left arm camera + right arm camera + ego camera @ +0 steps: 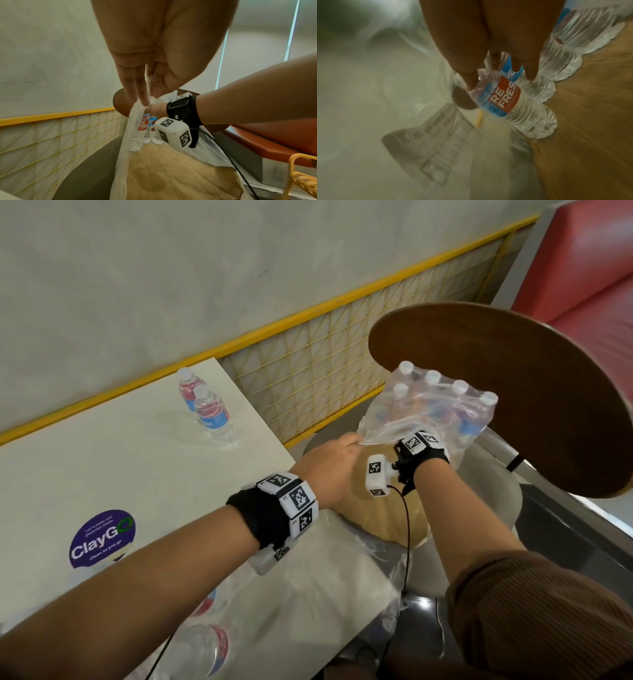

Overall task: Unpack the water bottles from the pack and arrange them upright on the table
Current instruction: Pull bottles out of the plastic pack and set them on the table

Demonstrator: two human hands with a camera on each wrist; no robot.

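Note:
A pack of water bottles (442, 402) in clear plastic wrap stands on a tan chair seat (387, 518) right of the white table (102, 460). My left hand (356, 441) pinches the wrap's torn edge (147, 83) and holds it up. My right hand (500, 79) is inside the wrap, hidden in the head view beyond its wrist band (418, 444). Its thumb and fingers curl round the shoulder of a red-and-blue labelled bottle (505, 100). Two bottles (212, 414) stand upright at the table's far end.
A round brown wooden chair back (513, 392) rises just behind the pack. A yellow wire grid (325, 354) lines the wall, and a red bench (582, 278) is at the far right. Loose plastic with bottles (209, 642) lies on the table's near edge under my left arm.

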